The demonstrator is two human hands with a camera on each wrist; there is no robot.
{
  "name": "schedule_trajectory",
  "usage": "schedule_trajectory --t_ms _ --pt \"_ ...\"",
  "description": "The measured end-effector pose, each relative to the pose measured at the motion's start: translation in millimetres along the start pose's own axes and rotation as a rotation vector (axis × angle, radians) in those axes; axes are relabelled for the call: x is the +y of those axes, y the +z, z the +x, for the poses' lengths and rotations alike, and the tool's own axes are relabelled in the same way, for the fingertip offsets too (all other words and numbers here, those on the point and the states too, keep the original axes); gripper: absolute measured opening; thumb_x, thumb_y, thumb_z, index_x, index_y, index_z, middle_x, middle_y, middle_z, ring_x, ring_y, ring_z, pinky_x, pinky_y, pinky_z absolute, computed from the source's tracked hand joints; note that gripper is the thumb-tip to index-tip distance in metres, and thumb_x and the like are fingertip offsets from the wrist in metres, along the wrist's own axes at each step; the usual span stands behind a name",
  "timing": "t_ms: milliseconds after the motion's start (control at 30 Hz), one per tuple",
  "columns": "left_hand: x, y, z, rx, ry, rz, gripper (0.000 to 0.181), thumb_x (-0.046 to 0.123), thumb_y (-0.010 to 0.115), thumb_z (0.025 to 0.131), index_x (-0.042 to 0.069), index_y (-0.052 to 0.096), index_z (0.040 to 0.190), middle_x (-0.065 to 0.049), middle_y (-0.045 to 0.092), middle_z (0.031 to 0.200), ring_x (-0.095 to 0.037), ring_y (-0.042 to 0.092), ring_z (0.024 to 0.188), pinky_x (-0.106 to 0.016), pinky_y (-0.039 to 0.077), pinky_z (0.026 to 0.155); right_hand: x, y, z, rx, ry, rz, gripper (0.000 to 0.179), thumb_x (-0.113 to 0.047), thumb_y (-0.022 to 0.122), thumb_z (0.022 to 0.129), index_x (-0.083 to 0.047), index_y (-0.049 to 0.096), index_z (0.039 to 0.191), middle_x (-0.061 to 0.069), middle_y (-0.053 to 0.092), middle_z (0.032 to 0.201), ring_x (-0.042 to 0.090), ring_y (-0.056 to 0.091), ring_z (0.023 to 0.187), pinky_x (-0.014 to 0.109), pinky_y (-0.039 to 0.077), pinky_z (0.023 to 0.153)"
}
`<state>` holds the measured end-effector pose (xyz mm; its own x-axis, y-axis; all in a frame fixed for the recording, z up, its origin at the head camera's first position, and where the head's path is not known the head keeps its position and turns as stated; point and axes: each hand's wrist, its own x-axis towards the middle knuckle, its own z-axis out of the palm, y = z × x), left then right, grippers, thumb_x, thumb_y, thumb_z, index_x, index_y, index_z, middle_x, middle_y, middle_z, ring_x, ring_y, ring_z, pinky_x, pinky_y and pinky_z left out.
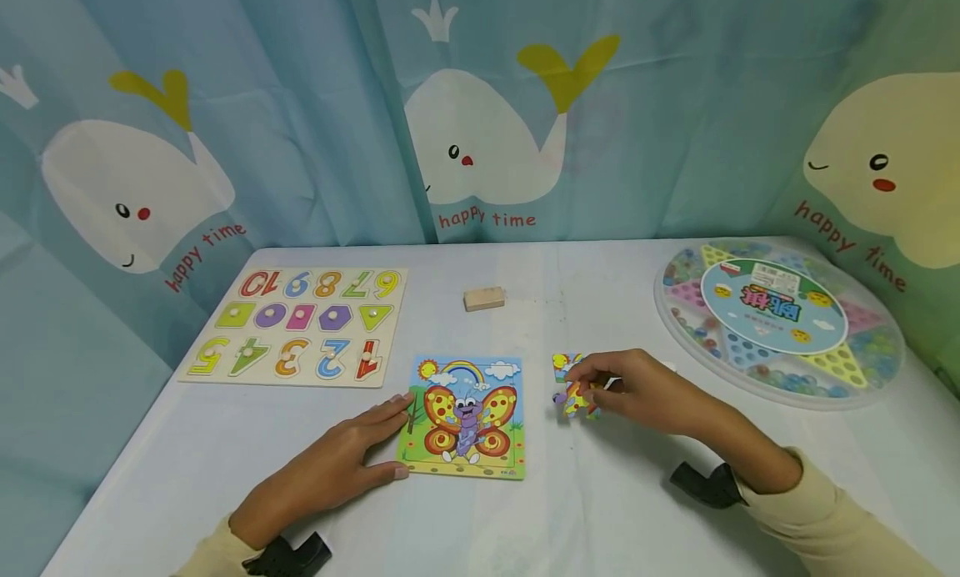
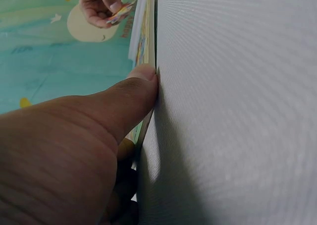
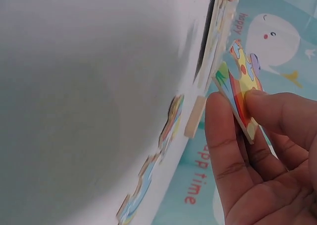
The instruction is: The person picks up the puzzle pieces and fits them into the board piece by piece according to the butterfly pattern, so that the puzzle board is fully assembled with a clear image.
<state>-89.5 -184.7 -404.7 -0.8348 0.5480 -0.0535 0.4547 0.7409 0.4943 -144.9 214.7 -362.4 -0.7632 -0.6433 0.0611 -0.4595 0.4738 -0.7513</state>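
A square butterfly jigsaw puzzle (image 1: 467, 423) lies on the white table, its picture filled in. My left hand (image 1: 337, 460) rests against its left side, fingers extended and the thumb at the lower left edge; the left wrist view shows this thumb (image 2: 141, 76) touching the board's edge. To the right of the board, my right hand (image 1: 641, 389) pinches a jigsaw piece (image 3: 240, 86) between thumb and fingers. It is tilted, with yellow wing, red and green printing. Close below it lie loose jigsaw pieces (image 3: 143, 185) on the tabletop, partly hidden by the hand in the head view.
At the back left lies a number and shape peg board (image 1: 292, 327). A small wooden block (image 1: 484, 298) sits behind the puzzle. The round, flat Chinese checkers set (image 1: 780, 323) is at the back right. A whale-print curtain (image 1: 315, 102) hangs behind the table.
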Motion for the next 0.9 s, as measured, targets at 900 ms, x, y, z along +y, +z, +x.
schedule_trajectory --t_ms 900 --pt "-2.0 0.6 -0.4 0.001 0.003 -0.014 0.071 0.043 0.072 0.087 0.007 0.048 0.144 0.006 0.028 0.157 -0.017 0.025 0.143 -0.039 0.031 0.111 -13.8 36.8 44.9 -0.026 -0.055 0.048 0.024 0.007 0.061 0.09 -0.001 0.067 0.112 -0.004 0.062 0.087 0.011 0.06 0.079 0.026 0.055 0.065"
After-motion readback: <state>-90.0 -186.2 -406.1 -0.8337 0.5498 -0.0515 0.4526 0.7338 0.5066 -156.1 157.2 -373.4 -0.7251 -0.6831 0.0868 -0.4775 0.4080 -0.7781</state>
